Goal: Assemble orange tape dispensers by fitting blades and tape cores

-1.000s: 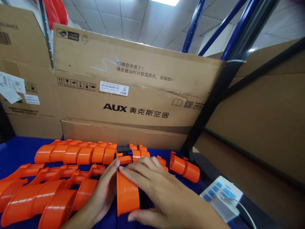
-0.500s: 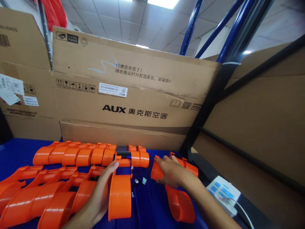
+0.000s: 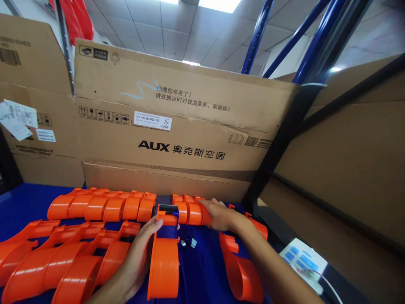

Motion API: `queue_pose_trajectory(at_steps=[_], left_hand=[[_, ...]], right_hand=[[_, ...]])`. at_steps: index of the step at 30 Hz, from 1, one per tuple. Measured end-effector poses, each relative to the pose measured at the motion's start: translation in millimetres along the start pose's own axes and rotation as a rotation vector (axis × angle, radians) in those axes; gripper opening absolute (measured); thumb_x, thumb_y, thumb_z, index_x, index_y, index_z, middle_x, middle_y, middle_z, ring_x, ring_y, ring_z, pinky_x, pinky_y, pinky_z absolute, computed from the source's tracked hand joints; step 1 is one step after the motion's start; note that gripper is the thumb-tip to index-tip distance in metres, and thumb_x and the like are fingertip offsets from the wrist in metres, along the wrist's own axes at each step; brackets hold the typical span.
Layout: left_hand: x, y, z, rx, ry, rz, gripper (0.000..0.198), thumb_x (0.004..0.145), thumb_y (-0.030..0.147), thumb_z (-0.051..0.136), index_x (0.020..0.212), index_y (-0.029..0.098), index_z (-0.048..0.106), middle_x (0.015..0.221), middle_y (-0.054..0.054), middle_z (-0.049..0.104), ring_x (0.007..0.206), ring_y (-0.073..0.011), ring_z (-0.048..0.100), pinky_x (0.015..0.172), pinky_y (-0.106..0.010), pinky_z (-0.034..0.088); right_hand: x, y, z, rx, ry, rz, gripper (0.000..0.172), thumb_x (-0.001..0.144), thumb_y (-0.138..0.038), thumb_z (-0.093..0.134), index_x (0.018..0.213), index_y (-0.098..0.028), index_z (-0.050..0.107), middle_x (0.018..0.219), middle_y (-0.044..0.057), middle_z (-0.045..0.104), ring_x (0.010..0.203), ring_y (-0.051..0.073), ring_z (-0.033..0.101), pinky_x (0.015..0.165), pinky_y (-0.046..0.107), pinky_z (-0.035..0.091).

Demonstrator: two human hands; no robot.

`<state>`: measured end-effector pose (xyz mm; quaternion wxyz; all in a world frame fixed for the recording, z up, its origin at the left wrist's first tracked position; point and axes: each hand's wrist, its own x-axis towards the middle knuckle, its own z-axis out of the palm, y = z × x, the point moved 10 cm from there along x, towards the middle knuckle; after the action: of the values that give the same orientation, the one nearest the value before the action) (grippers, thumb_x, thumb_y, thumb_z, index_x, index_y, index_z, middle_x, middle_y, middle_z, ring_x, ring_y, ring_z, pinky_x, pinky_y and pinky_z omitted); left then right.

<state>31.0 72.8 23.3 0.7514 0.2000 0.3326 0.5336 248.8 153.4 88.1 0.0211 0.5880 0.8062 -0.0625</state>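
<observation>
My left hand [image 3: 146, 240] is closed round an orange tape dispenser [image 3: 163, 268] with a dark roller at its top, held upright at the lower middle. Farther back, my right hand [image 3: 218, 214] has its fingers on an orange curved piece [image 3: 206, 216], at the right end of a short row of like pieces [image 3: 193, 213]. Another orange piece [image 3: 243, 274] lies below my right forearm, and one more [image 3: 260, 227] is to the right of it. Small shiny metal bits [image 3: 193, 242] lie on the blue surface [image 3: 198, 270] between the hands.
Rows of orange pieces [image 3: 96, 207] fill the left side, with larger-looking ones [image 3: 76, 270] nearer. A printed cardboard panel [image 3: 190, 126] stands behind. A dark post [image 3: 272, 147] rises at the right, near a white power strip [image 3: 300, 259] with a cable.
My right hand has moved left and back with an orange piece, from the right-hand group to the end of the back row. My left hand still holds the dispenser.
</observation>
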Motion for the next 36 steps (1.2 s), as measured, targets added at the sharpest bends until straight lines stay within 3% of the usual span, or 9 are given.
queue_pose_trajectory(at_steps=[4,9,10,12,14,17,23,30,36], left_hand=[[0,-1,4.1,0.011,-0.029,0.002,0.052,0.073,0.036,0.083,0.120,0.018,0.071,0.119,-0.011,0.077,0.110,-0.0339,0.072,0.093,-0.040,0.056],[-1,9,12.0,0.083,-0.056,0.093,0.048,0.073,0.040,0.083,0.116,0.020,0.073,0.121,-0.010,0.076,0.116,-0.0335,0.069,0.098,-0.042,0.053],[-2,13,13.2,0.100,-0.053,0.116,0.046,0.072,0.041,0.083,0.113,0.020,0.075,0.119,-0.009,0.077,0.115,-0.0330,0.069,0.098,-0.041,0.053],[-4,21,14.9,0.142,-0.046,0.166,0.042,0.071,0.043,0.084,0.105,0.020,0.077,0.113,-0.008,0.079,0.111,-0.0316,0.071,0.096,-0.039,0.053],[-6,29,15.2,0.184,-0.038,0.229,0.039,0.071,0.046,0.084,0.099,0.019,0.079,0.107,-0.007,0.081,0.103,-0.0303,0.073,0.090,-0.037,0.055],[-5,43,10.4,0.220,-0.011,0.362,0.036,0.074,0.048,0.083,0.095,0.019,0.079,0.104,-0.006,0.081,0.095,-0.0269,0.073,0.085,-0.033,0.056],[2,54,11.5,0.301,-0.092,0.530,0.036,0.079,0.037,0.082,0.111,0.022,0.076,0.119,-0.005,0.077,0.107,-0.0230,0.071,0.094,-0.029,0.053],[3,62,8.1,0.321,-0.059,0.588,0.044,0.079,0.033,0.082,0.121,0.021,0.074,0.121,-0.008,0.077,0.109,-0.0254,0.072,0.094,-0.032,0.056],[1,61,10.4,0.370,-0.080,0.609,0.045,0.079,0.029,0.082,0.122,0.019,0.074,0.108,-0.007,0.081,0.097,-0.0222,0.075,0.085,-0.028,0.058]], right_hand=[[-8,3,-11,0.009,0.054,0.021,0.094,0.065,-0.013,0.069,0.154,-0.025,0.043,0.154,0.014,0.049,0.135,0.040,0.045,0.111,0.056,0.029],[-32,-31,-49,0.051,0.253,-0.014,0.060,0.090,-0.018,0.050,0.150,-0.019,0.046,0.152,0.014,0.051,0.139,0.033,0.042,0.112,0.050,0.030],[-38,-44,-55,0.085,0.302,-0.027,0.051,0.096,-0.023,0.045,0.146,-0.020,0.050,0.145,0.013,0.057,0.133,0.030,0.048,0.109,0.047,0.036],[-48,-71,-57,0.363,0.341,-0.081,0.037,0.101,-0.030,0.042,0.130,-0.020,0.062,0.110,0.010,0.073,0.095,0.024,0.067,0.081,0.036,0.050],[-51,-99,-41,0.576,0.237,-0.120,0.029,0.101,-0.032,0.044,0.113,-0.020,0.068,0.081,0.004,0.072,0.068,0.019,0.064,0.059,0.028,0.046],[-49,-129,-21,0.754,0.191,-0.187,0.020,0.096,-0.030,0.053,0.084,-0.019,0.065,0.067,0.000,0.064,0.059,0.015,0.055,0.051,0.023,0.039],[-27,-126,-14,0.955,0.371,-0.199,0.012,0.082,-0.011,0.053,0.076,-0.018,0.060,0.065,-0.003,0.056,0.060,0.012,0.049,0.054,0.021,0.038],[-25,-122,1,1.132,0.287,-0.201,0.015,0.079,-0.011,0.047,0.083,-0.019,0.059,0.065,-0.005,0.051,0.056,0.010,0.042,0.052,0.021,0.033],[-36,-124,1,1.052,0.377,-0.173,0.014,0.085,-0.015,0.046,0.075,-0.018,0.055,0.066,-0.004,0.047,0.059,0.011,0.038,0.053,0.022,0.030]])
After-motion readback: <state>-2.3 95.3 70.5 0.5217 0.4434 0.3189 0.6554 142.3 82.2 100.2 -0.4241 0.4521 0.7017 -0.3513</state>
